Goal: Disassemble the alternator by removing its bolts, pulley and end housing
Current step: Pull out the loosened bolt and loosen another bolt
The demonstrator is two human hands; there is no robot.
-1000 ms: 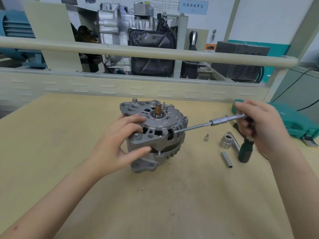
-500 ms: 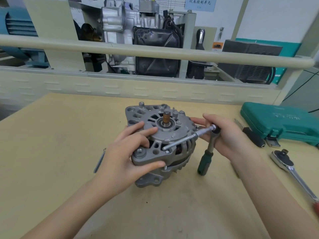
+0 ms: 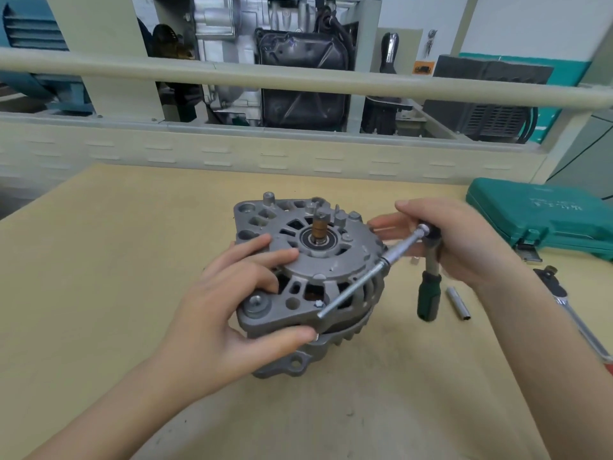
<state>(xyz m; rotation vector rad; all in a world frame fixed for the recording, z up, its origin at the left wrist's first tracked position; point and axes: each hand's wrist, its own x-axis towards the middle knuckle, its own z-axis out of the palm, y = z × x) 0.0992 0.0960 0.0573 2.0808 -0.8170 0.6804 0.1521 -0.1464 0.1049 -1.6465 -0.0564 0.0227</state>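
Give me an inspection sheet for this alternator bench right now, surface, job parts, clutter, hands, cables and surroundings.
Surface: tan table, scuffed near the front.
Job's things: alternator on the table, shaft end up, no pulley on the shaft; ratchet with long extension, its tip near a bolt on the housing edge.
Clutter: loose socket; second ratchet at the right; closed green tool case.
Hands: left hand grips the alternator housing; right hand holds the ratchet head.
Cables: black cables behind the rail, off the table.
Surroundings: rail; engine display behind it.
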